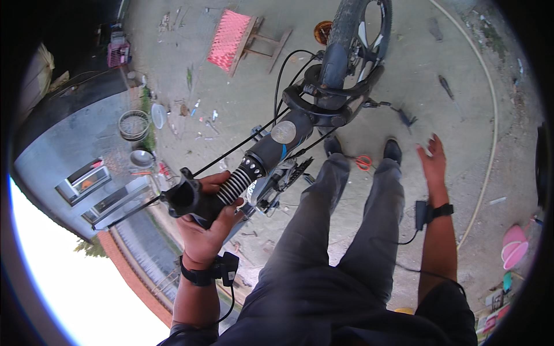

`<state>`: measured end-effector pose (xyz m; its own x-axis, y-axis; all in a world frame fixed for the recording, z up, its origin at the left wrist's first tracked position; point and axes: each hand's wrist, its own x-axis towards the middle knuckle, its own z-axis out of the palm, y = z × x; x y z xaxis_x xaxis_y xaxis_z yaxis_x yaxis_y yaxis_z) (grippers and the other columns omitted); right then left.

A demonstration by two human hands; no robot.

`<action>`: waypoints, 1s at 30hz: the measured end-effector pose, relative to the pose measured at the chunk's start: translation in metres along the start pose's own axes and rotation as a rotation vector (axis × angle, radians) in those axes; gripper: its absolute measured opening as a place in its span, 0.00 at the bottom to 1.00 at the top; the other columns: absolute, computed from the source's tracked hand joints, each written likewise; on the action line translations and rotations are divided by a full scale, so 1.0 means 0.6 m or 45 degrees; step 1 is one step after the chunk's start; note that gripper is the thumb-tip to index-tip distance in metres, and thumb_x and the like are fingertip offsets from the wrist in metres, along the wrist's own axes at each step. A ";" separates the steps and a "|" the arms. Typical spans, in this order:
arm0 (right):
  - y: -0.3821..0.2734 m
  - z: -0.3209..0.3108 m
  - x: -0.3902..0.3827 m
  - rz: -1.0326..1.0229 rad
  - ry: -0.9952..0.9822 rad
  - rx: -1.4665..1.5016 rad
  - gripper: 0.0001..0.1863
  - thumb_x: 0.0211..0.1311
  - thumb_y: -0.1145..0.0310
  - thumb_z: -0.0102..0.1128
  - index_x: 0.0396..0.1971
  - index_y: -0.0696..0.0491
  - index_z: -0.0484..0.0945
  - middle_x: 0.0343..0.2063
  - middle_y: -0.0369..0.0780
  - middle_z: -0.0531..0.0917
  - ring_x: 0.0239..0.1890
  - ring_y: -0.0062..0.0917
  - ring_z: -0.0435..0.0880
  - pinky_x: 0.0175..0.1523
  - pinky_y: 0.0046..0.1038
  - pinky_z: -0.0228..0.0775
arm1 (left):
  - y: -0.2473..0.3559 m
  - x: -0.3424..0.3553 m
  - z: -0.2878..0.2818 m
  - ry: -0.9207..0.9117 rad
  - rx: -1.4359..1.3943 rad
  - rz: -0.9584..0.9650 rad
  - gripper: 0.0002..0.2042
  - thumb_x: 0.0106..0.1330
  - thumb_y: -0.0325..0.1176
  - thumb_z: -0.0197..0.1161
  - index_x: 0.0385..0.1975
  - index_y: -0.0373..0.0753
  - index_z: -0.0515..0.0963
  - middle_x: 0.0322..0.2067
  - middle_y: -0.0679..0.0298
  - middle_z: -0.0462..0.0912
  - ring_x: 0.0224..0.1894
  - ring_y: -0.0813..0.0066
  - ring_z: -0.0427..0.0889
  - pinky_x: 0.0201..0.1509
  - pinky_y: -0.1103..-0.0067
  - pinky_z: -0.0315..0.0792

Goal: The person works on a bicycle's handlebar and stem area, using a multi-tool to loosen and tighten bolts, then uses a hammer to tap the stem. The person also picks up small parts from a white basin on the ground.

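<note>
My left hand (202, 239) is wrapped round a black handlebar stem (199, 203), thumb on the near side and fingers on the far side. The stem's clamp end faces left, and no handlebar sits in it. Between stem and frame runs a stack of black and silver rings (234, 184) on the steering column. Beyond it the bicycle's dark head tube (294, 128) leads to the fork and front wheel (337, 57), with cables alongside. Out to the right, my right hand (434, 161) hangs over the ground, fingers apart and holding nothing.
Orange-handled scissors (363, 162) lie by my shoes. A dark tool (405, 118) and a screwdriver (445, 86) rest farther right, inside a curving hose (494, 115). A pink-topped stool (231, 40) stands beyond the bicycle. Pink basins (513, 245) are at far right.
</note>
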<state>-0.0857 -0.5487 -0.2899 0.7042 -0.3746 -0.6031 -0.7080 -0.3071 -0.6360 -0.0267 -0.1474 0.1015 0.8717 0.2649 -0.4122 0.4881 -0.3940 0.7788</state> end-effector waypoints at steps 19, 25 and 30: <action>-0.493 0.125 -0.197 -1.477 -0.974 0.169 0.41 0.39 0.57 0.83 0.60 0.40 0.77 0.53 0.33 0.80 0.65 0.35 0.75 0.76 0.57 0.49 | 0.002 -0.011 0.042 -0.120 0.177 0.134 0.20 0.52 0.22 0.70 0.48 0.30 0.80 0.46 0.55 0.85 0.40 0.72 0.85 0.46 0.77 0.78; -0.506 0.120 -0.204 -1.445 -0.959 0.177 0.39 0.39 0.58 0.83 0.58 0.34 0.78 0.54 0.30 0.79 0.65 0.35 0.74 0.77 0.61 0.43 | -0.003 -0.004 0.042 -0.113 0.177 0.201 0.21 0.52 0.22 0.70 0.48 0.30 0.79 0.48 0.53 0.84 0.44 0.68 0.85 0.49 0.75 0.78; -0.510 0.121 -0.208 -1.555 -0.907 0.214 0.31 0.44 0.60 0.82 0.52 0.36 0.80 0.49 0.30 0.78 0.63 0.33 0.75 0.74 0.67 0.42 | 0.006 -0.004 0.046 -0.128 0.138 0.172 0.23 0.54 0.22 0.69 0.52 0.28 0.78 0.49 0.53 0.84 0.45 0.70 0.84 0.50 0.75 0.78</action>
<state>0.0470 -0.3444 -0.0552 0.7694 0.5744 0.2794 0.3326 0.0131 -0.9430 -0.0260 -0.1737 0.0921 0.9271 0.1161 -0.3565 0.3632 -0.5140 0.7771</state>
